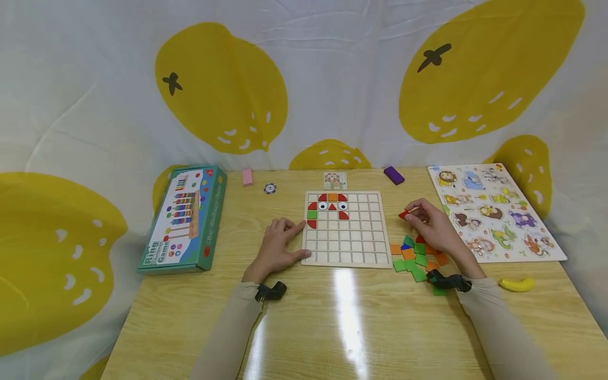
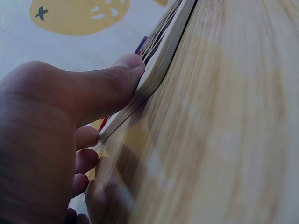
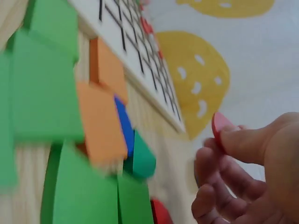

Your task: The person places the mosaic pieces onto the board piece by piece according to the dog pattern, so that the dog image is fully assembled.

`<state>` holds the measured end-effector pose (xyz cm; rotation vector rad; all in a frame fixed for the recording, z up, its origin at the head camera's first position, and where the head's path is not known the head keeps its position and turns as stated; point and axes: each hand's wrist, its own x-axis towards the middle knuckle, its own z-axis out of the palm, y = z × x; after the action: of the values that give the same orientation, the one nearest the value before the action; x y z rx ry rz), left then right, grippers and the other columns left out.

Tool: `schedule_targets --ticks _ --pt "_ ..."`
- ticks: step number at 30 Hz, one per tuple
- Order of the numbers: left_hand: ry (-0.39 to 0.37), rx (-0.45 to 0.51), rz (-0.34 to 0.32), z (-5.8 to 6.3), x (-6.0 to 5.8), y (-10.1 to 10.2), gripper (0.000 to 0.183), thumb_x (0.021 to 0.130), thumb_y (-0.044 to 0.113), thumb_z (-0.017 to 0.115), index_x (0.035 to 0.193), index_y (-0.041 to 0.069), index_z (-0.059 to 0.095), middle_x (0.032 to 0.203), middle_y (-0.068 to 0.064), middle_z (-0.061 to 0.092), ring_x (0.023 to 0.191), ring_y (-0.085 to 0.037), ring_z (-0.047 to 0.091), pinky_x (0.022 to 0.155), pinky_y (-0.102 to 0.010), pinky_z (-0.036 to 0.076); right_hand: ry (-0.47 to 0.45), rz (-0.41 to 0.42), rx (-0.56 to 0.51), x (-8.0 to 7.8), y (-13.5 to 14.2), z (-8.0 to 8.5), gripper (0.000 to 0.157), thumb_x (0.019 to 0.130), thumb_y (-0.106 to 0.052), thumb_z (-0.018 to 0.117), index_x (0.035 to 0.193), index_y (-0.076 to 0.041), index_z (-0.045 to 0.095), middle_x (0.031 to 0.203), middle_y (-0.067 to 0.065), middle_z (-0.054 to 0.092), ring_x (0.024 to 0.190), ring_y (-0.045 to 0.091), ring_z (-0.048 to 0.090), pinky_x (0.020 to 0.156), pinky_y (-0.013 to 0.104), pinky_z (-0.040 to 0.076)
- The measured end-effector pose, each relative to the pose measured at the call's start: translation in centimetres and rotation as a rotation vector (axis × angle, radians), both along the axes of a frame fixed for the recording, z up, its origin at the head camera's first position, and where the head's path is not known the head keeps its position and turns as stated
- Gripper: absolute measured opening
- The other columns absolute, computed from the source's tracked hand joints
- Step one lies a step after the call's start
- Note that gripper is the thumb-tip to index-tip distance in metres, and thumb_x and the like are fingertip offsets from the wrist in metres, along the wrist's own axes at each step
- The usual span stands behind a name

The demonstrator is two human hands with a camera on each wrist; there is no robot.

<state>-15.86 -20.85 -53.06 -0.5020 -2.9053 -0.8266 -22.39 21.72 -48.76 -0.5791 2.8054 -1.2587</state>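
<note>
Red piece pinched in the right hand, off the right side of the board, near the loose tiles. Left hand spread against the board's left edge, grasping nothing. Risk: slim pinch may slip, dropping it onto the tiles; uneven left-hand pressure may skew the board. Tiles crowd the board's lower right corner; more room on the table nearer the person.

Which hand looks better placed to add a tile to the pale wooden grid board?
Probably the right hand: it pinches a small red tile near the loose, mostly green and orange tiles. The left hand touches the left edge of the board, perhaps steadying it.
</note>
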Motion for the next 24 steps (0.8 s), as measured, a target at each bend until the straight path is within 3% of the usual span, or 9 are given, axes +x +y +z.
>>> schedule_targets --ticks 6,12,20,24 --pt "-0.005 -0.005 0.003 -0.1 0.0 0.0 0.083 0.079 0.062 0.073 0.148 0.025 0.047 0.111 0.001 0.045 0.102 -0.018 0.036 0.090 -0.039 0.029 -0.090 0.035 -0.164 -0.6 -3.0 0.7 0.031 0.103 -0.021 0.052 0.129 -0.007 0.062 0.109 0.014 0.067 0.092 0.035 0.066 0.076 0.023 0.052" --pt "-0.003 -0.017 -0.003 -0.1 -0.1 -0.1 0.082 0.079 0.063 0.072 0.148 0.025 0.047 0.111 0.000 0.046 0.102 -0.019 0.037 0.091 -0.040 0.029 -0.156 0.073 -0.317 -1.2 -6.0 0.8 0.030 0.100 -0.021 0.058 0.127 -0.008 0.067 0.114 0.013 0.069 0.096 0.037 0.064 0.079 0.029 0.054" --pt "-0.004 -0.018 -0.005 0.0 -0.3 -0.1 0.083 0.079 0.064 0.071 0.148 0.025 0.047 0.111 0.001 0.045 0.102 -0.018 0.036 0.091 -0.039 0.029 -0.088 0.143 -0.185 -1.8 -9.4 -1.1 0.022 0.097 -0.028 0.064 0.116 -0.024 0.073 0.111 -0.001 0.071 0.090 0.019 0.065 0.077 0.023 0.048" --pt "-0.007 -0.021 -0.005 -0.1 -0.2 -0.1 0.083 0.079 0.064 0.071 0.148 0.025 0.047 0.111 0.001 0.045 0.102 -0.018 0.036 0.090 -0.038 0.029 -0.040 0.169 -0.124 -2.1 -10.7 -1.9 0.021 0.095 -0.026 0.066 0.114 -0.021 0.075 0.107 -0.001 0.072 0.083 0.016 0.063 0.071 0.027 0.048"
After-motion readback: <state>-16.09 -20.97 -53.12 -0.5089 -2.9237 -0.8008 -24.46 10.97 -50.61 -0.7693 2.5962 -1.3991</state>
